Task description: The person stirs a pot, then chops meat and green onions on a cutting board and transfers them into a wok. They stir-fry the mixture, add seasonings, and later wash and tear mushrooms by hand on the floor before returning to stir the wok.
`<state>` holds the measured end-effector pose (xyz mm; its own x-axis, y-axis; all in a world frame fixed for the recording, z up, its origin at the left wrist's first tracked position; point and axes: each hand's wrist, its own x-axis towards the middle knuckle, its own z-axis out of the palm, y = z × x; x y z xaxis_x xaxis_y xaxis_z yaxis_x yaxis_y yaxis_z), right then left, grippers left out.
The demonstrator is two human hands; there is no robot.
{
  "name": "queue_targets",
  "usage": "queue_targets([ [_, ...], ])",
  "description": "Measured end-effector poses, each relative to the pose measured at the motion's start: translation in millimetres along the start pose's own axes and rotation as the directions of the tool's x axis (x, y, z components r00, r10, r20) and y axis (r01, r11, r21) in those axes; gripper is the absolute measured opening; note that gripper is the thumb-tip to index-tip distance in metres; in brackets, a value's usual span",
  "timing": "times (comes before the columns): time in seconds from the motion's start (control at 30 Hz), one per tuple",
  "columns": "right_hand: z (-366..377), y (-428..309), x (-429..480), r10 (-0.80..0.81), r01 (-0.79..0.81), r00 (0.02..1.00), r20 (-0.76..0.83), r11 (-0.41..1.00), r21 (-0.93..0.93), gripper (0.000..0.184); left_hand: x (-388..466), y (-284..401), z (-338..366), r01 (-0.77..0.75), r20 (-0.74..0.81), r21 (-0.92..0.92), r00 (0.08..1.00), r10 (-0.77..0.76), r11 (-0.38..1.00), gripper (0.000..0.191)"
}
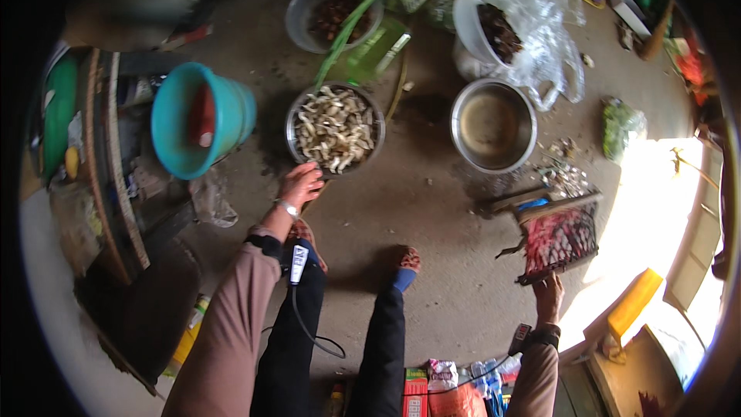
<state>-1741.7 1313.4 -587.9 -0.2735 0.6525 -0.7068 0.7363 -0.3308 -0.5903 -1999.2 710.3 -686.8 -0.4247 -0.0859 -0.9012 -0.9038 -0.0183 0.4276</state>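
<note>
Close to the near left rim of a metal bowl [334, 127], my left hand [302, 184] has its fingers apart and nothing visible in them. Pale, sliced pieces that look like mushrooms [336, 124] fill this bowl. Off to the right, my right hand [549, 295] grips the near edge of a small folding stool [561, 237] with a red, black and white patterned seat. The stool appears tilted. Beyond it stands a second metal bowl [494, 124] with cloudy liquid in it.
A teal bucket [231, 110] leans at left with something red inside. Behind the bowls are a clear plastic basin [295, 17], a green bottle [376, 52], green stalks [347, 29] and a white tub [466, 11] beside plastic bags [544, 40]. Scraps [564, 179] litter the floor near the stool.
</note>
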Motion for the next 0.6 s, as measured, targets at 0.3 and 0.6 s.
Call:
queue_targets([
  [0.3,220.9,-17.3,-67.6,-0.403,0.499,0.846,0.35,0.83,-0.249,0.031,56.3,-2.2,5.9,-0.214,-0.09,0.244,0.966,0.242,0.946,0.046],
  [0.6,505.2,-2.6,-120.3,-0.349,0.814,0.529,0.773,0.466,-0.346,0.071,70.7,38.3,-15.4,-0.536,0.381,0.817,0.778,0.499,0.212,0.095],
])
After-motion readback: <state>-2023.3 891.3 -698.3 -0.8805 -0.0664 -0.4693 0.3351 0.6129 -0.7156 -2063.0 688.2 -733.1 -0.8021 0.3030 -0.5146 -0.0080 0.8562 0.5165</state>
